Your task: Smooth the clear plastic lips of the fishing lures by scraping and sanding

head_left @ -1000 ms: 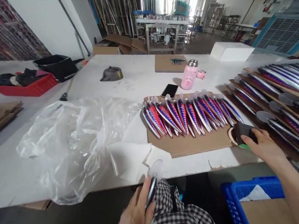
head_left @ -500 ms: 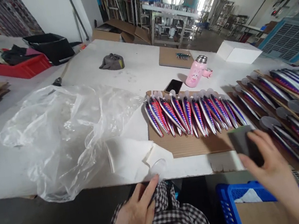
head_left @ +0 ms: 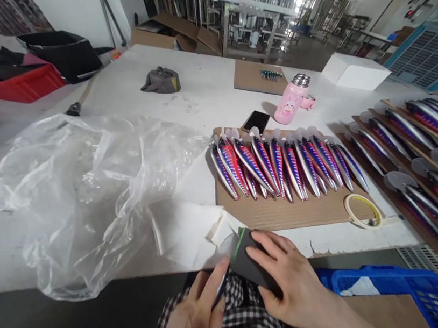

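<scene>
My left hand [head_left: 188, 320] is low over my checkered trousers [head_left: 241, 323], its fingers [head_left: 207, 285] closed around a slim silver fishing lure [head_left: 221, 288], and only a sliver of the lure shows. My right hand [head_left: 297, 288] comes in from the other side, gripping a dark grey sanding sponge [head_left: 249, 262] with a green edge. The sponge sits against the lure, just beside my left fingers, though it hides how much of the lure it covers. Both hands are at the near edge of the white table [head_left: 206, 73]. A white paper sheet [head_left: 184, 234] lies just past them, with a crumpled clear plastic bag [head_left: 81, 199] to its left. Ahead, a cardboard sheet [head_left: 283, 217] carries a tight row of pink-and-blue striped lures [head_left: 280, 169], with a roll of masking tape [head_left: 362, 210] at its right corner. Further lures on brown boards [head_left: 420, 174] lie to my right, and a blue plastic crate [head_left: 383, 285] sits below the table edge. A phone [head_left: 256, 122] and a pink bottle [head_left: 292, 100] stand beyond the row.
</scene>
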`<control>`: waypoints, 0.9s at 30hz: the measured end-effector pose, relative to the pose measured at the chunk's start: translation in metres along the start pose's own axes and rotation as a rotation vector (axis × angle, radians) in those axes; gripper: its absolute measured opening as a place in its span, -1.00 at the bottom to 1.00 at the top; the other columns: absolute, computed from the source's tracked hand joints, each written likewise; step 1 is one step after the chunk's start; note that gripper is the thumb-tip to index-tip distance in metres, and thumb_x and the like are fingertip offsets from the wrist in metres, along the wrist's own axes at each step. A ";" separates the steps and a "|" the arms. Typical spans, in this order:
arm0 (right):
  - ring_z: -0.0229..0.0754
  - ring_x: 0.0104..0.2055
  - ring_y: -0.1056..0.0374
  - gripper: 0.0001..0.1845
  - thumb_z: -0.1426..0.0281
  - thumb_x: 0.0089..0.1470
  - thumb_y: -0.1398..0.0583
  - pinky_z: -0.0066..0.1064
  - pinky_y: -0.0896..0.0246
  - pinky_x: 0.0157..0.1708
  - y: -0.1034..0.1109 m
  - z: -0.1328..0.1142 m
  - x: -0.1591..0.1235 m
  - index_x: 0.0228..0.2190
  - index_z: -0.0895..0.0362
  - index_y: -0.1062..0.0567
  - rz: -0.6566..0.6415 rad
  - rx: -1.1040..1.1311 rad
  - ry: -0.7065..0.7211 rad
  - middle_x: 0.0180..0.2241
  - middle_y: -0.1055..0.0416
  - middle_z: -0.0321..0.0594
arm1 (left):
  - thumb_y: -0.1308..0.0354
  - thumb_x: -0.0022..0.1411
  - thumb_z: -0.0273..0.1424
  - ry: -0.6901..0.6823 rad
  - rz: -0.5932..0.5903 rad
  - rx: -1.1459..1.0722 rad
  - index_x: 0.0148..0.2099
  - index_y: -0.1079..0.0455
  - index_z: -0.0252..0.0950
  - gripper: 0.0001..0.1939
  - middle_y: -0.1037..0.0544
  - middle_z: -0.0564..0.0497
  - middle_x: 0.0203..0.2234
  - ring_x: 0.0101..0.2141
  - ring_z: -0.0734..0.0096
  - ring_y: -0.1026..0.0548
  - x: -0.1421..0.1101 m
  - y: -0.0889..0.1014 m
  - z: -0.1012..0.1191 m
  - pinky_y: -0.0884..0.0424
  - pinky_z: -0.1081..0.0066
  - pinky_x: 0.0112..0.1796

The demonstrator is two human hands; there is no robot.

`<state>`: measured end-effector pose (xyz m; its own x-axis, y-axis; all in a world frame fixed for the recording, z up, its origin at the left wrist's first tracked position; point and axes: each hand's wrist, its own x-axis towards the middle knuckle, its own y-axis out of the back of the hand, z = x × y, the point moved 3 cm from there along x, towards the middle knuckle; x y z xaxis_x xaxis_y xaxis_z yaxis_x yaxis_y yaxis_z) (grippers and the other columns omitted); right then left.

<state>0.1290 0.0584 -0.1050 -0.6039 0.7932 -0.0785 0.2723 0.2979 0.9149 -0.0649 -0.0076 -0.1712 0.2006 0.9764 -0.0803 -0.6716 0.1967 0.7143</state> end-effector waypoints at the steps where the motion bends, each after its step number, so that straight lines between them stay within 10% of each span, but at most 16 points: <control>1: 0.06 0.22 -0.12 -0.39 0.47 -0.11 -0.14 -0.04 -0.13 0.18 0.000 -0.003 -0.001 0.06 0.10 -0.39 -0.011 0.000 -0.002 0.23 -0.21 -0.10 | 0.14 0.31 -0.49 -0.002 -0.017 0.016 0.34 -0.04 0.00 -0.41 -0.51 -0.05 0.00 -0.13 0.32 -0.59 0.000 -0.001 -0.001 -0.51 0.43 -0.13; 27: 0.29 0.17 -0.23 -0.37 0.43 -0.07 -0.16 0.20 -0.26 0.07 -0.016 -0.015 -0.013 0.10 0.17 -0.38 0.048 -0.128 -0.168 0.21 -0.24 0.08 | 0.15 0.30 -0.55 -0.008 0.012 0.045 0.37 0.11 0.01 -0.34 -0.47 -0.10 0.04 -0.09 0.30 -0.58 -0.004 -0.010 -0.002 -0.54 0.46 -0.21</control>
<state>0.1212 0.0360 -0.1125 -0.4565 0.8853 -0.0884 0.1944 0.1962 0.9611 -0.0605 -0.0132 -0.1793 0.1990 0.9778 -0.0662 -0.6415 0.1810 0.7455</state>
